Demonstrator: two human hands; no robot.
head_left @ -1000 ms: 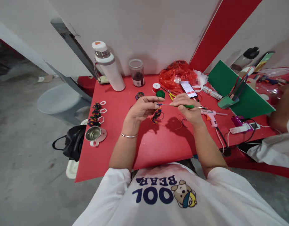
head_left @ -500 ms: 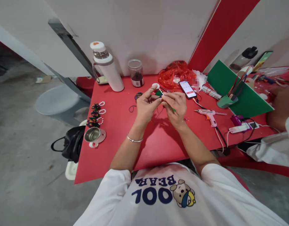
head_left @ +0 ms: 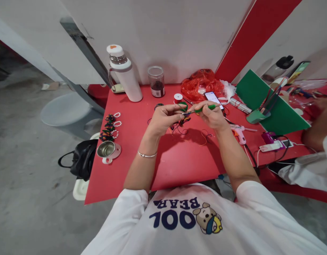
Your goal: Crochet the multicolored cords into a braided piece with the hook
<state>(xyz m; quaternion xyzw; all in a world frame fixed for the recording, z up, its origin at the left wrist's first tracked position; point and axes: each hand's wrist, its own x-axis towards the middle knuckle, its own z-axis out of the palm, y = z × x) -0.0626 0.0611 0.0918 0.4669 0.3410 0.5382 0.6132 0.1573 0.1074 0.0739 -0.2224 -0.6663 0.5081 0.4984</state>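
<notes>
My left hand (head_left: 162,119) is closed in a pinch on a small multicoloured yarn piece (head_left: 184,122), dark with orange bits, that hangs under the fingers. Loose thread ends (head_left: 204,136) trail from it over the red table. In my right hand (head_left: 213,117) is a green-handled crochet hook (head_left: 210,107), its thin metal shaft pointing left to the left fingertips. The hook's tip meets the yarn there, but the stitch is too small to make out. Just behind the hands are green yarn (head_left: 183,105) and a red thread spool (head_left: 177,98) with a white top.
Dark multicoloured yarn pieces (head_left: 107,128) with white bead rings (head_left: 117,123) line the left edge, by a metal cup (head_left: 107,149). Behind stand a thermos (head_left: 127,79) and a jar (head_left: 156,83). To the right are a phone (head_left: 213,100), a pink glue gun (head_left: 240,134) and a co-worker's arm (head_left: 316,124).
My right hand has moved right and turned, bringing the hook's green handle into sight. The yarn piece and its loose threads now show below my hands, and the thread spool is uncovered.
</notes>
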